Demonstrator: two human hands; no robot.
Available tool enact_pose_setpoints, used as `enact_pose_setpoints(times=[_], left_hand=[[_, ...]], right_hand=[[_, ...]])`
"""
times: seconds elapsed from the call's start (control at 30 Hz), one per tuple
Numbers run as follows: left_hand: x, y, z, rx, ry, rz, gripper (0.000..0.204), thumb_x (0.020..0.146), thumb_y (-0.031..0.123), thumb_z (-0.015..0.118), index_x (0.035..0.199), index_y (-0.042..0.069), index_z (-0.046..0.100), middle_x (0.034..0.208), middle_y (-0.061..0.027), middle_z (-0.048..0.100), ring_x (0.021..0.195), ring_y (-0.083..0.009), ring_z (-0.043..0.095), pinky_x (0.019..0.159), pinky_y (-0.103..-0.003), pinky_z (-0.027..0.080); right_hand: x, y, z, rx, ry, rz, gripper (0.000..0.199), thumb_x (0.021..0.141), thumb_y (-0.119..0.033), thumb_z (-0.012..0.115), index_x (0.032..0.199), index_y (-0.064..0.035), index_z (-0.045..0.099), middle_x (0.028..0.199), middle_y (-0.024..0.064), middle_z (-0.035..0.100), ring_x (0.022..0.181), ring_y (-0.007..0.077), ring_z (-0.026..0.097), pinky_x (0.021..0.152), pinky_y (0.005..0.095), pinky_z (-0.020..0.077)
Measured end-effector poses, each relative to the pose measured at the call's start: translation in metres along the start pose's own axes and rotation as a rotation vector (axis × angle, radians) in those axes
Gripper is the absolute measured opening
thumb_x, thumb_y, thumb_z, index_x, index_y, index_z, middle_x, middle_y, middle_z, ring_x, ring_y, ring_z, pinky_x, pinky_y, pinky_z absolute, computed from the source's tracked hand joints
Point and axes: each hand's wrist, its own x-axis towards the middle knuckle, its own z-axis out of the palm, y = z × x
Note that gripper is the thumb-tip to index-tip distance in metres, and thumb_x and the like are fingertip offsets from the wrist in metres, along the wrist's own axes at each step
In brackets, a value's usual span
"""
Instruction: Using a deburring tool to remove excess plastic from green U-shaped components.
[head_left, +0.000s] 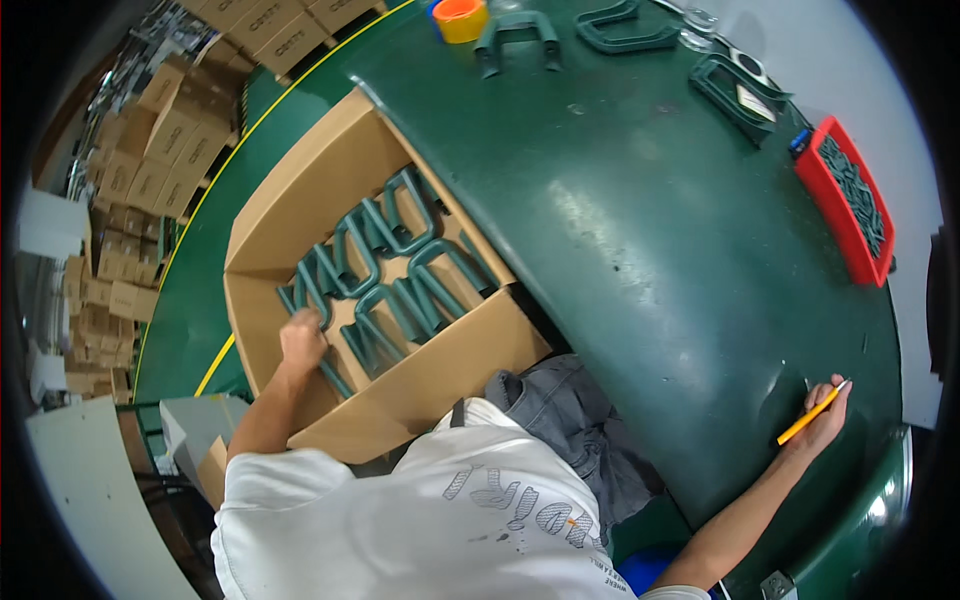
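Note:
My left hand (303, 338) reaches into an open cardboard box (300, 175), its fingers closed around one end of a green U-shaped handle (336, 378). Several more green U-shaped handles (357, 257) stand in the box in two rows, packed close together. Over at the right end of the green table, my right hand (824, 428) is closed on a slim orange-yellow tool (808, 413) with a pale, thin tip. It is held like a pen; its exact kind is too small to make out.
Three loose green handles (516, 36) lie along the table's far edge, near an orange tape roll (460, 18). A red bin (848, 200) of small green pieces stands far right on the green table (600, 230). Stacked cartons (165, 150) stand on the floor at left.

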Motion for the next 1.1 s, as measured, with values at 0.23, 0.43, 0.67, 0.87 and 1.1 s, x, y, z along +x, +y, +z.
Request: enact_pose_setpoints(times=[0.23, 0.43, 0.67, 0.87, 1.1], left_hand=[[0.252, 0.139, -0.054, -0.219, 0.662, 0.153, 0.016, 0.074, 0.002, 0.058, 0.088, 0.005, 0.064, 0.086, -0.0132, 0.064, 0.083, -0.0315, 0.062, 0.074, -0.040, 0.050], [0.424, 0.243, -0.073, 0.106, 0.720, 0.579, 0.040, 0.067, -0.003, 0.060, 0.105, 0.010, 0.062, 0.108, -0.0090, 0.063, 0.105, -0.0263, 0.056, 0.087, -0.037, 0.045], [0.468, 0.286, -0.108, -0.177, 0.158, 0.983, 0.039, 0.062, -0.006, 0.067, 0.099, 0.006, 0.065, 0.101, -0.0079, 0.066, 0.104, -0.0259, 0.059, 0.093, -0.039, 0.042], [0.375, 0.351, -0.124, -0.950, 0.029, 0.977, 0.032, 0.081, 0.001, 0.067, 0.105, 0.002, 0.045, 0.100, -0.0121, 0.065, 0.093, -0.0229, 0.064, 0.085, -0.032, 0.049], [0.268, 0.492, -0.125, -2.359, -0.555, 0.580, 0.037, 0.099, 0.028, 0.041, 0.125, 0.003, 0.043, 0.097, -0.0110, 0.057, 0.089, -0.0220, 0.053, 0.078, -0.039, 0.047]], right_hand=[[-0.010, 0.003, 0.012, -0.011, -0.138, -0.073, 0.025, 0.098, -0.021, 0.046, 0.110, -0.0006, 0.054, 0.065, -0.0003, 0.039, 0.059, 0.0092, 0.038, 0.053, 0.0209, 0.0314], [-0.014, -0.002, 0.018, -0.040, -0.137, -0.039, 0.025, 0.097, -0.017, 0.047, 0.112, 0.0004, 0.055, 0.064, -0.0006, 0.038, 0.056, 0.0084, 0.037, 0.050, 0.0205, 0.0320], [-0.013, -0.005, 0.018, -0.069, -0.143, -0.034, 0.023, 0.094, -0.014, 0.051, 0.111, 0.0020, 0.055, 0.063, 0.0001, 0.042, 0.055, 0.0090, 0.043, 0.050, 0.0206, 0.0347], [-0.017, -0.011, 0.030, -0.073, -0.113, 0.021, 0.024, 0.095, -0.014, 0.048, 0.113, 0.0016, 0.054, 0.063, 0.0008, 0.043, 0.053, 0.0099, 0.044, 0.049, 0.0213, 0.0353], [-0.056, -0.013, 0.094, 0.036, -0.263, 0.186, 0.029, 0.085, -0.005, 0.060, 0.114, -0.0011, 0.052, 0.079, 0.0048, 0.059, 0.047, 0.0090, 0.053, 0.039, 0.0190, 0.0332]])
